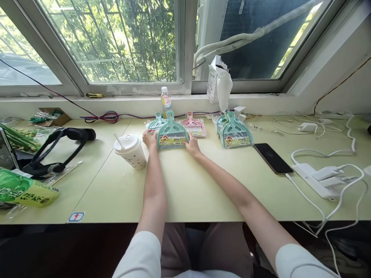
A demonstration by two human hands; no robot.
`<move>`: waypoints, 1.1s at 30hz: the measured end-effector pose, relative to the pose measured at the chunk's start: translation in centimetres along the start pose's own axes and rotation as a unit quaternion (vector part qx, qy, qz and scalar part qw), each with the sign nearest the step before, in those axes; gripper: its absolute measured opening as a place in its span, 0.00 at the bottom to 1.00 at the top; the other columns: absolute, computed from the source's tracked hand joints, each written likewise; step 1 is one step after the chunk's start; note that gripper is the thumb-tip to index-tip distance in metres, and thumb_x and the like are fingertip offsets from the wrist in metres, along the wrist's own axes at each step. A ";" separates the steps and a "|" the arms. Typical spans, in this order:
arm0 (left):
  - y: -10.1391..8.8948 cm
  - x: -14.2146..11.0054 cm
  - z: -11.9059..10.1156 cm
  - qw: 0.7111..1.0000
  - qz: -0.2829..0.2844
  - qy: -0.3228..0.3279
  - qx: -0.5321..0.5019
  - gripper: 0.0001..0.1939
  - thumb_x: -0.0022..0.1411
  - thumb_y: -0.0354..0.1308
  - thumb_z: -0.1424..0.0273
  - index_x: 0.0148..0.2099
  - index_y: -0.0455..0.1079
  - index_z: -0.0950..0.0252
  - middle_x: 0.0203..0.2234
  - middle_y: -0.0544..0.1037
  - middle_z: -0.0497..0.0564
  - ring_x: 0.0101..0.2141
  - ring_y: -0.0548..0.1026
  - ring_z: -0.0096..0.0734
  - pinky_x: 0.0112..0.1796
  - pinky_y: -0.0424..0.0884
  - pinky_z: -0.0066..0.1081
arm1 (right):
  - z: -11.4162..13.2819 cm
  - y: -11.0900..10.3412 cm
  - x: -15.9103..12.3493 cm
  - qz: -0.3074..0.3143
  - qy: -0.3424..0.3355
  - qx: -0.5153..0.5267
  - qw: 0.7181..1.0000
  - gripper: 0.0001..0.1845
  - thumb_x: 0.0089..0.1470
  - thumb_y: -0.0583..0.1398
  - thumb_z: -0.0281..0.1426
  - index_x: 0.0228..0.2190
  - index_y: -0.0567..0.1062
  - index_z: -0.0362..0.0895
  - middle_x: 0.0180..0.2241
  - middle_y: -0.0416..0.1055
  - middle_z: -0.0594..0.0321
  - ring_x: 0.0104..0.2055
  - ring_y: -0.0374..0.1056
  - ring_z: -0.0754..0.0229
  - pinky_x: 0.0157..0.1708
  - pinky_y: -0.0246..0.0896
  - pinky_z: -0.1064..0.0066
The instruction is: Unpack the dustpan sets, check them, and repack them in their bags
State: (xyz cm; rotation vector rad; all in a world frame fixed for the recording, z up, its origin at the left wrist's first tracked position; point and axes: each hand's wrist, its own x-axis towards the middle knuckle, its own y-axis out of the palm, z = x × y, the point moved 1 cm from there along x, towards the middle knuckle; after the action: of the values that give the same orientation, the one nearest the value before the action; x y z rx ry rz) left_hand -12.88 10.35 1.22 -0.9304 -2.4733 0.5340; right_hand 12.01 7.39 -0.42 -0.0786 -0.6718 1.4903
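A teal mini dustpan-and-brush set point(172, 133) in clear wrapping lies on the pale green table point(203, 189), far in front of me. My left hand point(149, 138) grips its left edge and my right hand point(191, 146) grips its right edge, fingers curled on the pack. Behind it lie another teal set point(157, 122) and a pink set point(194, 126). Further right, a stack of teal sets point(233, 132) rests on the table.
A white lidded cup with a straw point(130, 151) stands just left of my left hand. A black phone point(273, 158) and a white power strip with chargers point(321, 176) lie right. A headset point(58, 148), green packets point(24, 190) and a bottle point(165, 101) sit around.
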 end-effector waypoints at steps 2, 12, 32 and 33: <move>-0.8 0.2 0.2 0.999 0.018 -0.027 -0.022 0.14 0.59 0.66 0.71 0.48 0.77 0.66 0.46 0.81 0.60 0.51 0.77 0.45 0.56 0.69 0.39 | 0.9 1.9 1.9 -0.009 -0.023 -0.021 0.999 0.37 0.51 0.63 0.19 0.62 0.68 0.42 0.58 0.71 0.47 0.63 0.66 0.47 0.67 0.56 0.53; 0.6 0.2 -1.5 0.994 -0.046 -0.093 -0.040 0.25 0.75 0.36 0.68 0.69 0.57 0.61 0.60 0.72 0.63 0.57 0.76 0.44 0.58 0.68 0.47 | 3.8 6.2 7.5 0.024 0.020 -0.136 0.990 0.31 0.59 0.64 0.30 0.61 0.66 0.36 0.60 0.66 0.42 0.63 0.62 0.46 0.62 0.56 0.56; 1.7 0.6 -0.5 0.996 -0.067 0.032 0.057 0.26 0.58 0.61 0.84 0.57 0.65 0.66 0.57 0.74 0.59 0.60 0.71 0.44 0.61 0.64 0.42 | 5.3 0.9 -0.5 0.017 -0.096 -0.187 0.978 0.30 0.64 0.58 0.35 0.65 0.60 0.51 0.71 0.53 0.56 0.73 0.45 0.51 0.70 0.34 0.49; 1.8 0.7 -0.5 0.995 -0.071 0.030 0.059 0.26 0.58 0.60 0.85 0.57 0.64 0.66 0.57 0.74 0.58 0.60 0.71 0.44 0.61 0.64 0.42 | 5.2 -1.6 -2.4 0.023 -0.126 -0.188 0.974 0.30 0.63 0.57 0.33 0.65 0.60 0.52 0.71 0.53 0.57 0.73 0.46 0.51 0.70 0.34 0.50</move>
State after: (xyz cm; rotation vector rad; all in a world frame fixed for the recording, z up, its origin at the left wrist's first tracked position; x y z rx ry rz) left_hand -12.11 12.16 0.94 -0.7074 -2.4030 0.5882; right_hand 11.16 3.14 3.68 -0.1990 -1.1623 1.4138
